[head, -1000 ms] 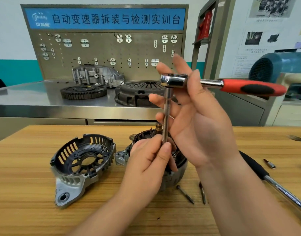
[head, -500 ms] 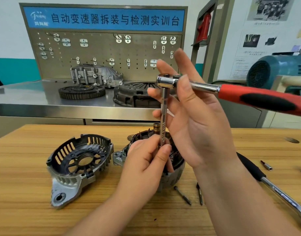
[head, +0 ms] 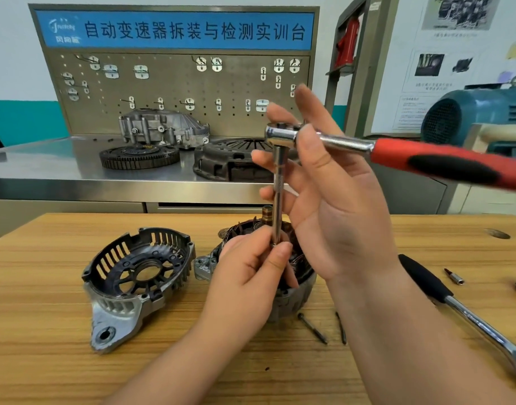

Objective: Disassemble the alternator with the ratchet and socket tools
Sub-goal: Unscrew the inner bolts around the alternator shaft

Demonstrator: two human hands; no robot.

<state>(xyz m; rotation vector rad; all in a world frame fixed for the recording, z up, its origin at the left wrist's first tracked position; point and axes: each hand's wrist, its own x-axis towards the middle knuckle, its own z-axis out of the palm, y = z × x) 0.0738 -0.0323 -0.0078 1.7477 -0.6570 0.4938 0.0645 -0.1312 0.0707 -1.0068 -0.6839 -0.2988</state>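
The alternator body (head: 297,290) stands on the wooden table (head: 46,361), largely hidden by my left hand (head: 251,276). That hand pinches the lower end of a slim chrome extension bar (head: 278,200), which stands upright over the alternator. The bar's top sits in the head of a ratchet (head: 280,135) with a red and black handle (head: 444,165) pointing right. My right hand (head: 338,217) holds the ratchet at its head, thumb in front and fingers behind. The removed end cover (head: 134,276) lies to the left, open side up.
Two long bolts (head: 312,328) lie in front of the alternator. A second ratchet with a black handle (head: 455,305) and a small bit (head: 454,276) lie at the right. Behind, a steel bench (head: 46,168) carries a ring gear (head: 138,156), a housing (head: 163,130) and a clutch cover (head: 221,162).
The red handle has swung from pointing straight right to angling down toward me. Both hands keep their hold and the extension bar stays upright.
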